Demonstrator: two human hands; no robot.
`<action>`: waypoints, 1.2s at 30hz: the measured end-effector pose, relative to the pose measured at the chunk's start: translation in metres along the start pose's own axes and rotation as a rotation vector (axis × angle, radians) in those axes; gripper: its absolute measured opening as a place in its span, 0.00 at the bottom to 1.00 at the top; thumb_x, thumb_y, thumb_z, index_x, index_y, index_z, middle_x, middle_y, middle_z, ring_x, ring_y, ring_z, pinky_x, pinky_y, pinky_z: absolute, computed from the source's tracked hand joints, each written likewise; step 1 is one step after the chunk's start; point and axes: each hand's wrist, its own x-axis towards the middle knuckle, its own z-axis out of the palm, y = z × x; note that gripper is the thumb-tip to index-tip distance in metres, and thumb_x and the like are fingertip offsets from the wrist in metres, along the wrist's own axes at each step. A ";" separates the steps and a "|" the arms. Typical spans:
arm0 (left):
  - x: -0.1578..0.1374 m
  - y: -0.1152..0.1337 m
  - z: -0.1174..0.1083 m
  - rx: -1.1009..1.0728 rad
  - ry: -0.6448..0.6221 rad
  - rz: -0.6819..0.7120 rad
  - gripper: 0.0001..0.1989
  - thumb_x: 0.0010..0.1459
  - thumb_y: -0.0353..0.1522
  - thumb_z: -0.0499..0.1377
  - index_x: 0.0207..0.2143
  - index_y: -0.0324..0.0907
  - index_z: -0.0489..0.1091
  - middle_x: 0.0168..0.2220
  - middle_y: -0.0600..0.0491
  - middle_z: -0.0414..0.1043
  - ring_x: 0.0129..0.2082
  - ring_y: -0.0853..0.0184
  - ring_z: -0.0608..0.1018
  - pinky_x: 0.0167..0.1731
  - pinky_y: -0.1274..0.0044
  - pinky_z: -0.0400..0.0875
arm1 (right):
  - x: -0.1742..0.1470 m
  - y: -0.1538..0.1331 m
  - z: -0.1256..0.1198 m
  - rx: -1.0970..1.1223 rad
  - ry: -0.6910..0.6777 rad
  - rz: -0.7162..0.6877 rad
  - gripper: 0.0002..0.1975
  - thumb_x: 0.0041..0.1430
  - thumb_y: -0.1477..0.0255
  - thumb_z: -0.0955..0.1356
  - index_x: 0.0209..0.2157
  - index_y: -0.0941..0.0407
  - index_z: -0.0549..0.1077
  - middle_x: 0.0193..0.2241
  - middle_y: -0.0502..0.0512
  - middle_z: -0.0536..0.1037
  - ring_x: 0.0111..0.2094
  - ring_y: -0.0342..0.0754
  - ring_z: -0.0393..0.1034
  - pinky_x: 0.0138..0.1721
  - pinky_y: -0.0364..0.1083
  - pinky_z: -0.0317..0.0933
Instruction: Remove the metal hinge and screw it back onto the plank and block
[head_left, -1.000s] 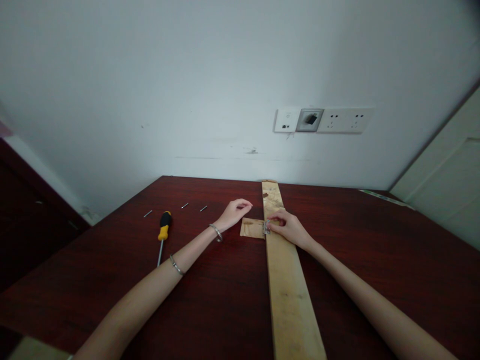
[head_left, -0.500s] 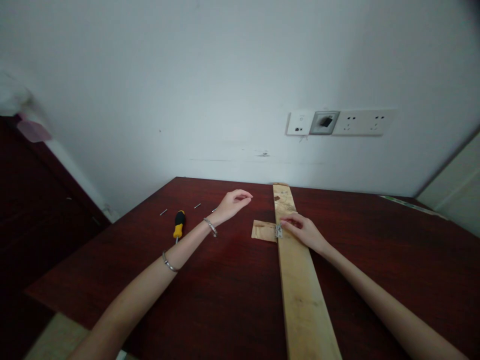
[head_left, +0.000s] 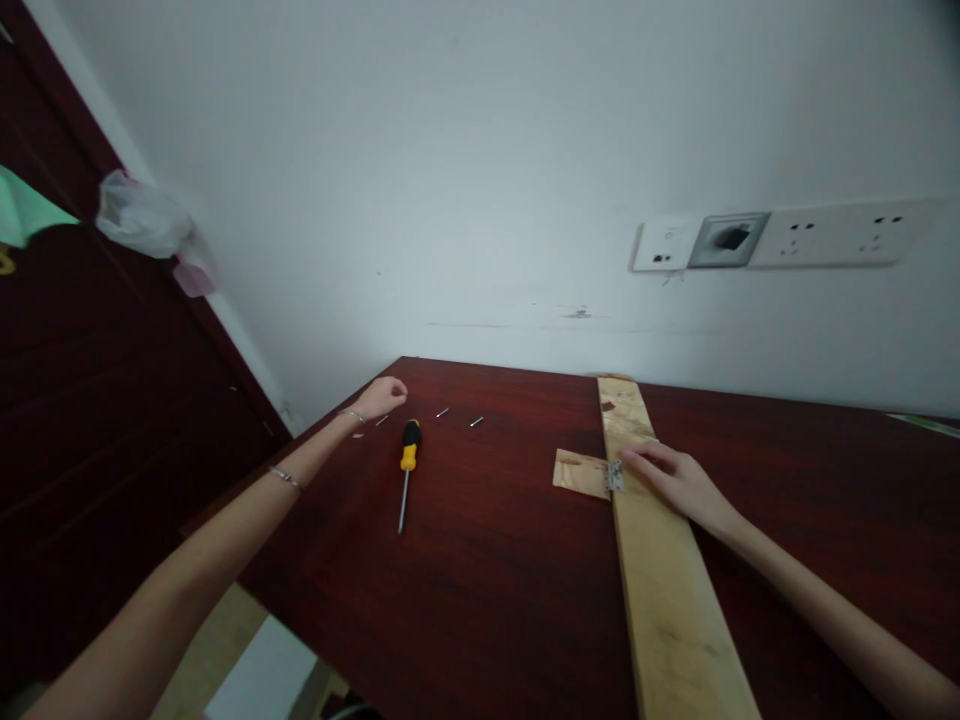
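Observation:
A long wooden plank [head_left: 679,590] lies lengthwise on the dark red table. A small metal hinge [head_left: 615,476] joins its left edge to a short wooden piece [head_left: 581,473]. My right hand [head_left: 679,485] rests on the plank with thumb and fingertips drawn together beside the hinge; what they pinch, if anything, is hidden. Over the table's far left side, my left hand [head_left: 383,397] has its fingers curled together, their contents not visible. Near it lie a black-and-yellow screwdriver [head_left: 409,452] and three small metal rods, one [head_left: 382,420] just below the hand, others [head_left: 442,412] to its right.
A white wall [head_left: 487,200] with socket plates [head_left: 825,238] rises behind the table [head_left: 510,590]. At left is a dark door [head_left: 90,400] with a white plastic bag [head_left: 142,215]. A white box [head_left: 262,672] stands on the floor below the table's left edge.
My left hand has moved left, away from the plank, past the screwdriver. The right hand stays by the hinge. The view has turned left, so everything sits further right.

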 end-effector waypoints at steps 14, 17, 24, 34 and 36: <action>-0.022 -0.050 0.012 0.379 -0.159 -0.081 0.08 0.53 0.34 0.57 0.31 0.40 0.74 0.38 0.46 0.74 0.42 0.61 0.73 0.39 0.77 0.67 | 0.001 0.002 0.000 -0.028 -0.025 -0.030 0.24 0.53 0.47 0.64 0.30 0.53 0.79 0.35 0.57 0.82 0.40 0.58 0.74 0.46 0.53 0.65; -0.020 -0.053 0.017 0.401 -0.157 -0.066 0.08 0.53 0.34 0.56 0.31 0.41 0.74 0.39 0.46 0.74 0.43 0.61 0.73 0.40 0.77 0.67 | 0.000 0.001 0.000 -0.030 -0.018 -0.028 0.23 0.54 0.48 0.65 0.31 0.53 0.79 0.36 0.56 0.82 0.40 0.58 0.74 0.45 0.53 0.65; -0.018 -0.049 0.023 0.419 -0.133 -0.064 0.08 0.53 0.33 0.56 0.32 0.40 0.74 0.40 0.45 0.73 0.44 0.61 0.73 0.42 0.77 0.67 | 0.000 0.001 0.000 -0.033 -0.014 -0.053 0.23 0.54 0.48 0.64 0.30 0.53 0.80 0.34 0.56 0.82 0.39 0.57 0.75 0.43 0.51 0.66; -0.012 -0.029 0.011 0.411 -0.066 -0.031 0.07 0.52 0.31 0.56 0.27 0.38 0.72 0.37 0.44 0.74 0.42 0.59 0.74 0.41 0.76 0.67 | 0.000 -0.001 0.002 -0.022 -0.007 -0.041 0.20 0.55 0.52 0.65 0.30 0.53 0.79 0.34 0.56 0.82 0.38 0.57 0.74 0.43 0.51 0.65; -0.005 -0.014 0.005 0.373 -0.027 0.001 0.08 0.53 0.31 0.55 0.28 0.37 0.73 0.38 0.44 0.74 0.41 0.60 0.74 0.40 0.76 0.67 | 0.001 0.000 0.002 -0.027 0.000 -0.043 0.20 0.55 0.53 0.65 0.30 0.53 0.79 0.34 0.56 0.82 0.38 0.56 0.74 0.42 0.51 0.65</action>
